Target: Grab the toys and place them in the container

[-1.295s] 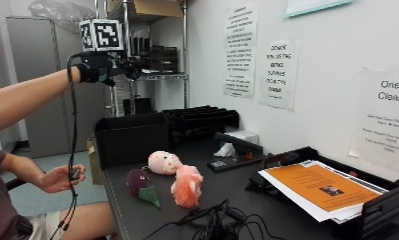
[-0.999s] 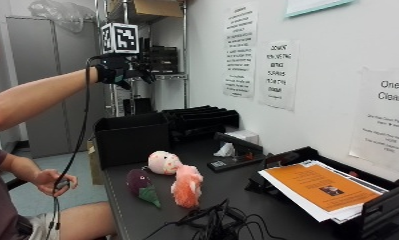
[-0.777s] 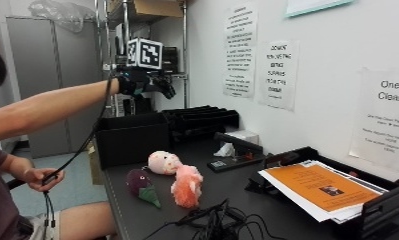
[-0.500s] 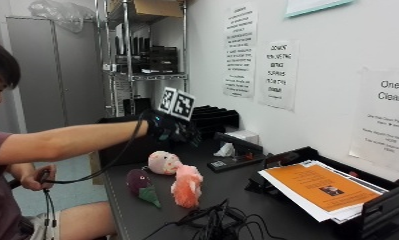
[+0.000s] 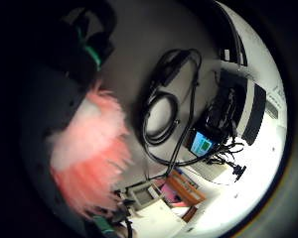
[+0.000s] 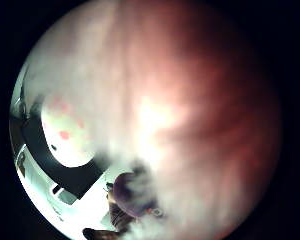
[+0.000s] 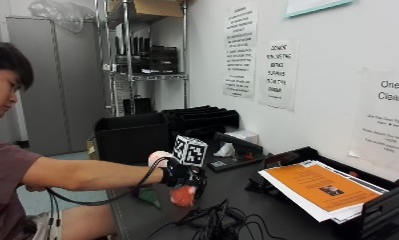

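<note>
Grip unclear: gloved right hand [image 7: 184, 178] over pink fuzzy toy [image 7: 182, 196]; fingers hidden.

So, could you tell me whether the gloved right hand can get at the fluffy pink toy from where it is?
Probably yes: the right hand is right over the fluffy pink toy on the table, and nothing lies between them.

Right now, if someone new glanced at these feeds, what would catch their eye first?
The fluffy pink toy on the black table, with the gloved right hand right on top of it; the thumb side palm view is almost filled with pink fur, though whether the grip has closed is hidden. Next, the bright orange sheet in the paper tray at the table's far end, and the black container behind the hand.
</note>
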Motion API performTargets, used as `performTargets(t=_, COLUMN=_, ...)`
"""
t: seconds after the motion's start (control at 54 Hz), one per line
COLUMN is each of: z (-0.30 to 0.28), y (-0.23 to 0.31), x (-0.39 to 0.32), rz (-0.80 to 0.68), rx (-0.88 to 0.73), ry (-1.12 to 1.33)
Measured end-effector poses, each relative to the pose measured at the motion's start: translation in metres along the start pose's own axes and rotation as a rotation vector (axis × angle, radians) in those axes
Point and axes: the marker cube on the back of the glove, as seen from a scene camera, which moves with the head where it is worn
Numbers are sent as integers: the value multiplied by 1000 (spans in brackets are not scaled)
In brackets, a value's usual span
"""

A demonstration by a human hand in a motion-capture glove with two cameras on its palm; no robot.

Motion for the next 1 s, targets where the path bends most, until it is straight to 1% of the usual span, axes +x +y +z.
performTargets(t=0.074, z=2, y=-2, x=-3, rz=2, rx=104, ry=-38)
performTargets(t=0.111, z=2, y=-2, x=-3, rz=-2, rx=129, ry=-44)
performTargets(t=0.185, z=-5, y=0, x=-7, rz=-11, rx=131, ry=-79)
performTargets(t=0.259, z=-26, y=4, x=-13, rz=-17, rx=123, ry=-98)
performTargets(t=0.463, z=-128, y=35, x=-35, rz=-70, rx=228, ry=-109)
performTargets(t=0.611, z=-242, y=81, x=-62, rz=-98, rx=371, ry=-38)
performTargets(t=0.703, z=-299, y=110, x=-93, rz=-133, rx=446, ry=-2)
performTargets(t=0.759, z=-322, y=123, x=-112, rz=-155, rx=481, ry=12)
performTargets(t=0.87, z=-351, y=141, x=-160, rz=-216, rx=524, ry=31)
performTargets(t=0.999, z=-362, y=151, x=-246, rz=-329, rx=535, ry=59)
